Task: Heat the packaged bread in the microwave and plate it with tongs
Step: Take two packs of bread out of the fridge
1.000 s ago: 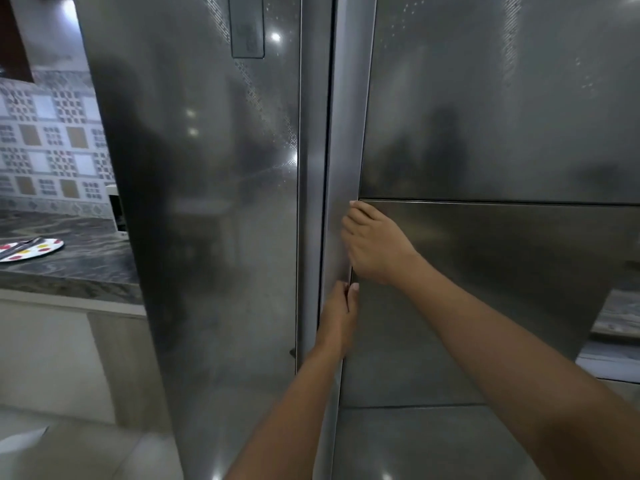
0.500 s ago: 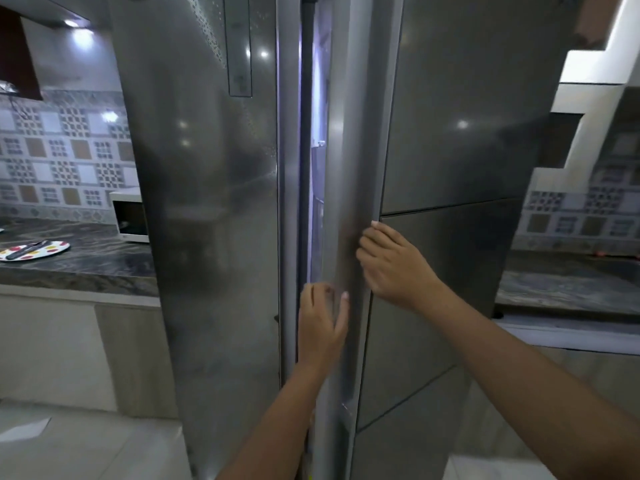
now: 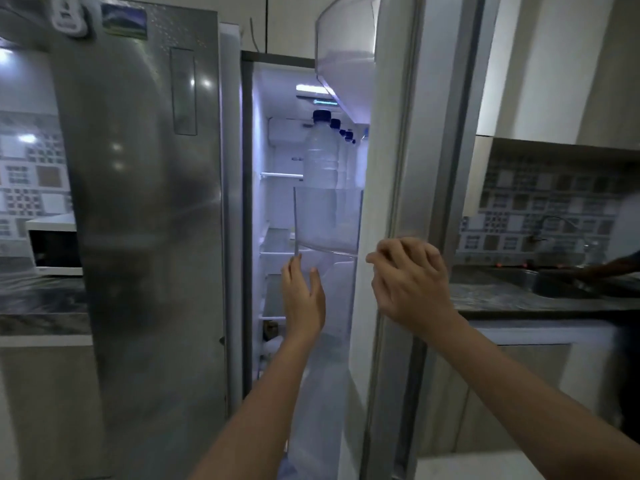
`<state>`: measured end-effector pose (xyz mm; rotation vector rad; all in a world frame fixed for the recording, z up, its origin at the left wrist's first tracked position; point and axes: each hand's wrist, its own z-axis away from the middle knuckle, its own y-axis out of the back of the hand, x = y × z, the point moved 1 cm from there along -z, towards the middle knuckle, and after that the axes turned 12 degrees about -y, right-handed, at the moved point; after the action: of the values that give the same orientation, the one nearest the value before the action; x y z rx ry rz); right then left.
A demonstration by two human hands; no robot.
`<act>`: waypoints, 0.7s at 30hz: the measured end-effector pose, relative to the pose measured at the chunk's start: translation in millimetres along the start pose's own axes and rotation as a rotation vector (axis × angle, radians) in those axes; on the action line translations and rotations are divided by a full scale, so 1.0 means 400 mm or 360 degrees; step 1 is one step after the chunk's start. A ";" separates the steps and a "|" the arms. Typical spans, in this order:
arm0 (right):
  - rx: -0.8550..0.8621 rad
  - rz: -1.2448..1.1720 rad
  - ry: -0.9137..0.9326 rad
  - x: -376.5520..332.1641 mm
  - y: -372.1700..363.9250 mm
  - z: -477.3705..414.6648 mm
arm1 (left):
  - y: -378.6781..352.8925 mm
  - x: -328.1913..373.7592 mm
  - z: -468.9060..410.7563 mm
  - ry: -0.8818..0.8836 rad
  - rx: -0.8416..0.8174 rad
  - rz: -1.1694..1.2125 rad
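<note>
A steel two-door fridge fills the view. Its right door (image 3: pixel 391 168) stands swung open and its left door (image 3: pixel 138 202) is closed. The lit fridge interior (image 3: pixel 273 202) shows white shelves. My right hand (image 3: pixel 408 282) has its fingers curled over the open door's edge. My left hand (image 3: pixel 303 299) is open with fingers apart, raised in the gap just below a clear door bin (image 3: pixel 325 220). Several water bottles (image 3: pixel 320 150) with blue caps stand in that bin. No packaged bread shows. A white microwave (image 3: pixel 52 244) sits on the left counter.
A dark stone counter (image 3: pixel 38 299) runs left of the fridge under patterned wall tiles. At right, another counter holds a sink (image 3: pixel 568 282) with a tap. A person's dark arm (image 3: pixel 613 268) reaches in at the far right.
The right fridge door has swung from a narrow crack to wide open, showing the lit inside. My right hand moved out with the door edge; my left hand came off the door and opened.
</note>
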<state>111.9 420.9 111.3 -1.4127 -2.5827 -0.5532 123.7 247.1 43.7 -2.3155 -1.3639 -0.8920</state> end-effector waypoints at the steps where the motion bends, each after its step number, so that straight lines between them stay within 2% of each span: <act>1: -0.0033 0.0061 0.0023 0.013 0.011 0.001 | -0.011 0.011 -0.006 -0.0014 0.0021 0.0051; 5: -0.0188 0.0056 0.0003 0.052 0.024 0.000 | -0.061 0.068 -0.029 0.0001 -0.0017 0.0339; 10: -0.0351 0.0042 -0.0055 0.103 0.022 0.003 | -0.137 0.151 -0.055 0.0064 -0.0319 0.0756; 16: -0.0262 0.0315 -0.0001 0.190 0.020 -0.011 | -0.277 0.199 -0.070 -0.0124 -0.0522 0.0731; 21: -0.0382 0.0603 -0.0088 0.281 -0.038 0.004 | -0.400 0.203 -0.088 -0.0268 -0.0582 0.0512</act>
<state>37.6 501.9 139.7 -1.9582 -2.2557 -0.7887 1.4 362.4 115.8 -2.8377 -0.8985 -0.9197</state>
